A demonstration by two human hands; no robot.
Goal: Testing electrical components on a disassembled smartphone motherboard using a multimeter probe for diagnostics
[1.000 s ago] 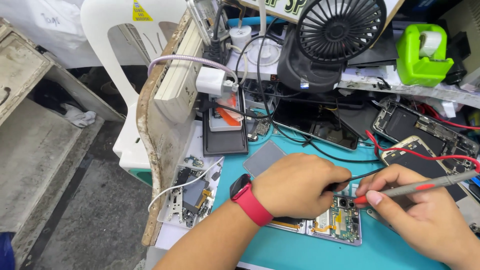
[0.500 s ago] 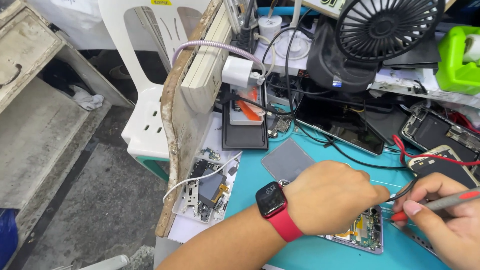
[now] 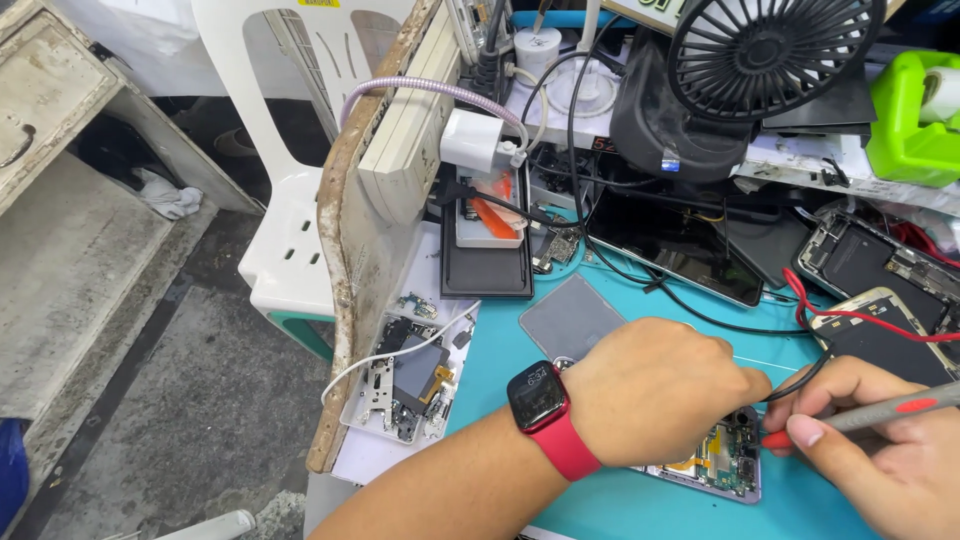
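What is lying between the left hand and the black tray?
In the head view, a grey square pad lies on the teal mat between the left hand and the black tray.

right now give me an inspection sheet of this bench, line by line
surface: teal mat, crowded.
job's things: opened phone lies flat, circuit board exposed.
clutter: grey square pad, tray of small parts, black phone, green tape dispenser, black fan.
grippers: left hand rests on the opened phone; right hand holds a grey tool, red tip at the board.
cables: red wires, white cable, charger in a power strip.
surroundings: white plastic chair, concrete floor.
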